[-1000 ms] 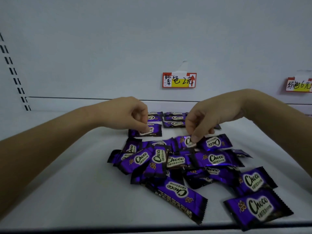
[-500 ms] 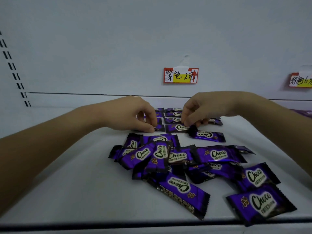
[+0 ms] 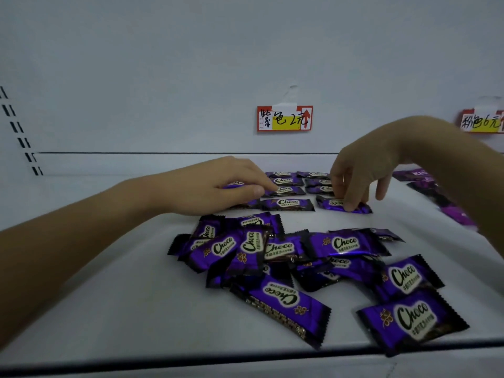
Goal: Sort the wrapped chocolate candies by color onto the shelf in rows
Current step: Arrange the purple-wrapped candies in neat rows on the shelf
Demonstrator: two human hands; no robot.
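Scene: A head-worn view looks down on a pale shelf (image 3: 109,296) with a white back wall. Two bare forearms reach in, one from the lower left and one from the right edge of the frame.

Loose heap: Purple "Choco" candies (image 3: 343,244) lie jumbled across the lower centre and lower right. They overlap and face every way, not yet sorted.

Tidy rows: Just behind the heap, at centre frame, the sorted candies (image 3: 286,182) lie flat with labels up and long sides parallel. They run back toward the wall in neat columns.

Price tag: A red and yellow handwritten tag (image 3: 285,118) hangs on the wall directly above the rows. It likely marks this stretch as the purple section, which would explain why the rows are built beneath it.

Right hand: The right hand (image 3: 362,170) arches in from the upper right with its fingers bent down. The tips are on the right-hand candy (image 3: 330,202) at the front of the right column. This looks like a light pinch, probably to square the wrapper with its neighbours. The little finger is lifted clear.

Left hand: The left hand (image 3: 218,186) lies low at centre left, fingers nearly straight and relaxed, resting across the left end of the rows. It grips nothing that can be seen, though candies peek out beneath it. It is probably steadying the line so nothing slides.

Front candy: One candy (image 3: 287,204) lies squarely between the two hands.

Far right: More purple wrappers (image 3: 458,214), blurred, lie at the right edge below a second tag (image 3: 480,122) that is partly cut off.

Progress: More candies remain in the heap than in the rows, so much of the sorting seems left to do.
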